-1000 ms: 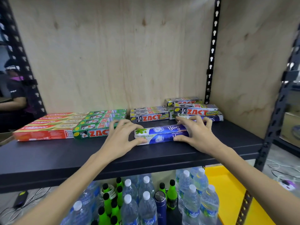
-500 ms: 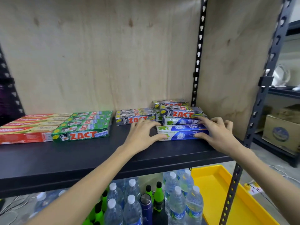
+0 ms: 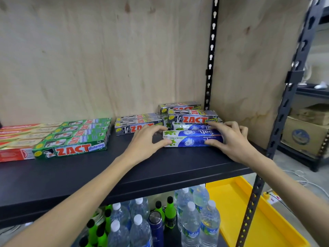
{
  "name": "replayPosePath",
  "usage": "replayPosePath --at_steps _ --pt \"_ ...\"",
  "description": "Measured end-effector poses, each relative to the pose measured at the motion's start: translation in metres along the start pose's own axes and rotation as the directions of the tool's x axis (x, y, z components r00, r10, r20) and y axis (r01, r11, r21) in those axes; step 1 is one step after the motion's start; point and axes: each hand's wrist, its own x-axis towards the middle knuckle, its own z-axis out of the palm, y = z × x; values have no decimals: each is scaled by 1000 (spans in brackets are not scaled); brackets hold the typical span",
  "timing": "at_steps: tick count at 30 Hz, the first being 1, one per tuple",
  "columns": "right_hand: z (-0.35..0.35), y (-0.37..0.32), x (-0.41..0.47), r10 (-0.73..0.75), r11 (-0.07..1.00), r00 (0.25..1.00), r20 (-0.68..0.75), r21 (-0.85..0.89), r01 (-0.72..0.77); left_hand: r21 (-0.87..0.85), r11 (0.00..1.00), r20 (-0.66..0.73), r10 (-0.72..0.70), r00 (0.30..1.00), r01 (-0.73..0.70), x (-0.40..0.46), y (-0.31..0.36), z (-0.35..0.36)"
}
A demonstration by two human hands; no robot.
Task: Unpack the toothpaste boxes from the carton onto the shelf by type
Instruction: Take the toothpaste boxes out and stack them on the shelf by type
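Blue Salz box lies flat on the black shelf, long axis left-right along the shelf front, logo upside down to camera and "DOUBLE MINT" end pointing left; it sits just in front of a second blue box. Left hand pinches its left end between thumb and curled fingers; right hand grips the right end, fingers curled over the top. Behind it: grey ZACT "Smokers" boxes; well left: green ZACT "Whitening" boxes, then red boxes.
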Motion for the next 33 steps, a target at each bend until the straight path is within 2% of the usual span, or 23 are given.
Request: replayPosePath --at_steps 6,10,14,16,18,21,24,28,30,33 --pt "-2 -8 -2 -16 998 1000 -14 53 17 -46 998 -56 36 998 -39 0 -2 -2" --pt "-6 -24 -4 -37 997 995 -89 69 43 1 999 -204 44 978 -45 3 -9 -7" --pt "-3 -42 16 -107 991 982 -159 61 117 114 990 -341 -43 939 86 9 -30 -28" --pt "1 -49 35 -144 988 974 -174 30 152 190 969 -297 -97 950 158 16 -51 -43" --pt "6 -60 58 -172 984 967 -190 18 178 234 949 -189 -170 967 212 23 -68 -58" --pt "19 -86 93 -278 961 945 -170 -37 275 258 940 -51 -219 974 225 36 -84 -77" --pt "36 -112 129 -371 924 928 -19 -107 367 250 940 82 -259 962 231 54 -98 -91" --pt "56 -133 170 -288 956 938 196 4 292 119 955 236 -292 927 271 67 -122 -108" --pt "66 -131 184 -255 962 932 259 -26 270 73 953 281 -303 910 295 68 -130 -114" --pt "78 -122 199 -237 958 914 330 -76 276 105 953 293 -303 907 285 67 -141 -118"
